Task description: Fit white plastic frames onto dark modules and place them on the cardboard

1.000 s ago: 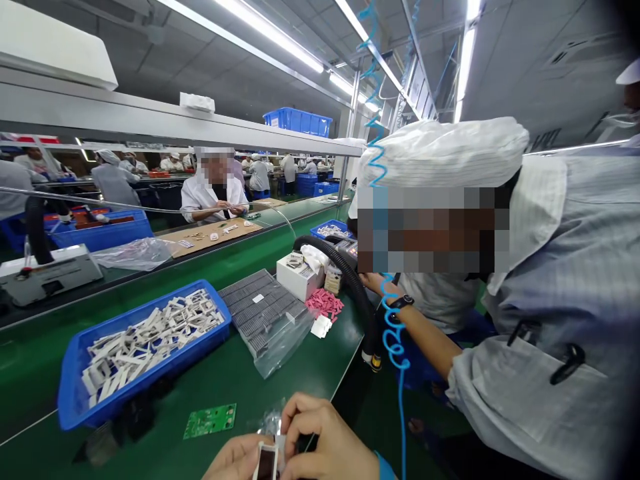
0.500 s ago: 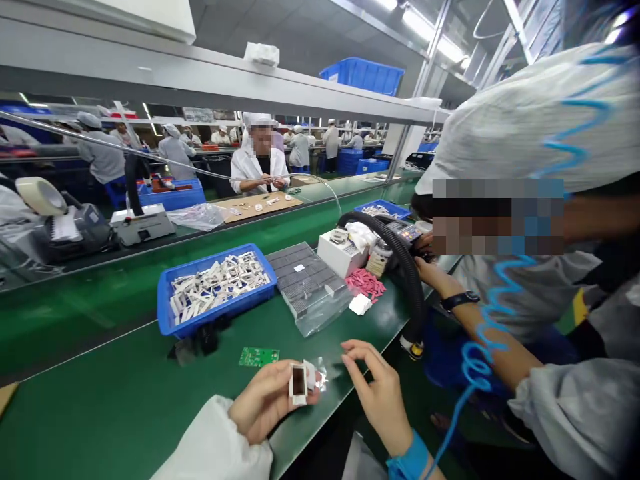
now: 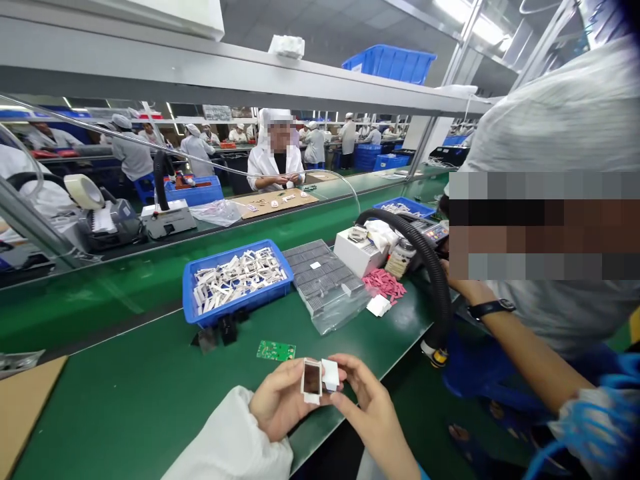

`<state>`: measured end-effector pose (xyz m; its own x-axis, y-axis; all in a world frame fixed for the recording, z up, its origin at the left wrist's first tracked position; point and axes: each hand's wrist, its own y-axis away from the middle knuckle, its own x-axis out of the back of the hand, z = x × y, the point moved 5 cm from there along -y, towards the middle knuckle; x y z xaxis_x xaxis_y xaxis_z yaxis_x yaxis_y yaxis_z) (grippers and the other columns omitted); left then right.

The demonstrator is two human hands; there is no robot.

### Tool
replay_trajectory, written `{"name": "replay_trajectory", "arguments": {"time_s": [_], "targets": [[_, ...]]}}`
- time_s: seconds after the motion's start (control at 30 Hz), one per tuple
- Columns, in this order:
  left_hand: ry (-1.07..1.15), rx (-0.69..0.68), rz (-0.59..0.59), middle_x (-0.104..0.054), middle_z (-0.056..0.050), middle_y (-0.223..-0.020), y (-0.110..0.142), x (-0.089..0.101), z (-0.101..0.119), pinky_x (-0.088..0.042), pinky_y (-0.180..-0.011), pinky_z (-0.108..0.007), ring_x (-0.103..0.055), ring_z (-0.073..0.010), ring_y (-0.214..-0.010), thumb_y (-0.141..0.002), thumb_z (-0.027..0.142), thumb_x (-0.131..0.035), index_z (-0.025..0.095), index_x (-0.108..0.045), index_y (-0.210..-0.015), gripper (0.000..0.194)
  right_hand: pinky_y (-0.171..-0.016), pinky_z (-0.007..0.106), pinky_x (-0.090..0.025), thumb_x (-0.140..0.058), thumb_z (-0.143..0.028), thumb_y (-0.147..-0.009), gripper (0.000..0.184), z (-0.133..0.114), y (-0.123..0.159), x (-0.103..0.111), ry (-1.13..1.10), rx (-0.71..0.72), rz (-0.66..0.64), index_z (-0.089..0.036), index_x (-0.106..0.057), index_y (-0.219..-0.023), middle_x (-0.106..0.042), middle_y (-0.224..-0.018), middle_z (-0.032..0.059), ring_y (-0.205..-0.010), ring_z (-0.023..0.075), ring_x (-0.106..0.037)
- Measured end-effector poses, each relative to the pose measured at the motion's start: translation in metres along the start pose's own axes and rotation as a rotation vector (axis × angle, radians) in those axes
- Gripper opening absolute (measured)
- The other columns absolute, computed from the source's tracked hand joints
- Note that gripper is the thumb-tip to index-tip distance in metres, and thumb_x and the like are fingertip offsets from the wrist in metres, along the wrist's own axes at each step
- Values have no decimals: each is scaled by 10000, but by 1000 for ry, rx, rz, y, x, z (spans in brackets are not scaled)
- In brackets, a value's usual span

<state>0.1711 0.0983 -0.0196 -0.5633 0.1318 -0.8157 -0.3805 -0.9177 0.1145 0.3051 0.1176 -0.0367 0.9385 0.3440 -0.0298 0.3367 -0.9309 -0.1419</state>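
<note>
In my left hand [image 3: 280, 403] is a small display with a white frame [image 3: 312, 379] and a dark screen, facing up towards me. A white square piece [image 3: 330, 375] sticks out at its right side; whether the two are joined I cannot tell. My right hand [image 3: 367, 407] has closed in from the right, thumb and fingers at the edges of that white piece. A green circuit board [image 3: 276, 351] lies on the bench just beyond my left hand.
Beyond stand a blue bin [image 3: 187, 293] of white plastic frames and grey trays [image 3: 320, 267] in clear plastic. Pink pieces [image 3: 385, 285], a white box [image 3: 357, 253] and a black hose [image 3: 425, 240] are farther right. A co-worker's arm [image 3: 525, 360] is at the right.
My right hand has moved left from beside the display to the white piece. A shiny clear film by the display no longer shows. The view has shifted, moving the scene rightward.
</note>
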Motion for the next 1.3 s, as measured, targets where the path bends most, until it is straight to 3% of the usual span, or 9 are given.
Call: {"name": "replay_trajectory", "arguments": {"time_s": [0.13, 0.3, 0.47, 0.6, 0.77, 1.13, 1.3], "targets": [[12, 9, -17, -697, -199, -1060, 1, -1, -1, -408, -954, -453, -618, -317, -1041, -808, 289, -557, 62, -682, -953, 297, -917, 309, -471, -659, -278, -810, 282, -1, -2, -5, -55, 4, 14, -211, -556, -1064, -557, -1175, 93, -1085, 219, -561], [39, 25, -3, -714, -149, -1028, 2, 1, -3, -411, -950, -509, -630, -323, -1008, -789, 295, -605, 95, -692, -925, 256, -962, 336, -458, -643, -183, -809, 228, -14, -1, 13, -9, 153, 105, -242, -475, -952, -556, -1218, 96, -1164, 216, -532], [-38, 40, 80, -694, -116, -802, 2, 0, -3, -493, -822, -371, -637, -184, -757, -813, 292, -601, 64, -700, -881, 258, -937, 343, -486, -650, -185, -807, 309, -45, -1, 11, 340, 257, -43, -247, -562, -1097, -623, -1146, 86, -1091, 238, -585], [-88, 61, 117, -672, -103, -784, 1, 0, -3, -514, -737, -301, -621, -153, -712, -766, 321, -669, 67, -698, -900, 289, -873, 299, -518, -620, -224, -840, 393, -60, -1, 1, 550, 374, -76, -279, -556, -1224, -639, -1139, 56, -1036, 229, -613], [-105, 49, 119, -641, -71, -720, -1, 3, -6, -533, -716, -277, -604, -108, -638, -787, 315, -650, 66, -694, -860, 263, -933, 389, -477, -645, -198, -831, 265, -60, -2, -7, 618, 525, -53, -283, -629, -1081, -675, -1073, 38, -1024, 243, -601], [-112, -7, 132, -660, -90, -743, -3, 0, -5, -510, -684, -215, -614, -107, -681, -844, 264, -577, 62, -701, -914, 247, -884, 403, -512, -623, -109, -830, 411, -58, 3, -9, 677, 596, -123, -289, -597, -1199, -604, -1232, 57, -1100, 243, -529], [-132, -26, 172, -681, -89, -730, -2, 3, -6, -503, -652, -201, -610, -109, -670, -812, 269, -622, 83, -714, -904, 226, -960, 499, -450, -633, -62, -802, 478, -54, 9, -14, 697, 701, -79, -295, -581, -1215, -688, -1100, 23, -1077, 254, -556]]}}
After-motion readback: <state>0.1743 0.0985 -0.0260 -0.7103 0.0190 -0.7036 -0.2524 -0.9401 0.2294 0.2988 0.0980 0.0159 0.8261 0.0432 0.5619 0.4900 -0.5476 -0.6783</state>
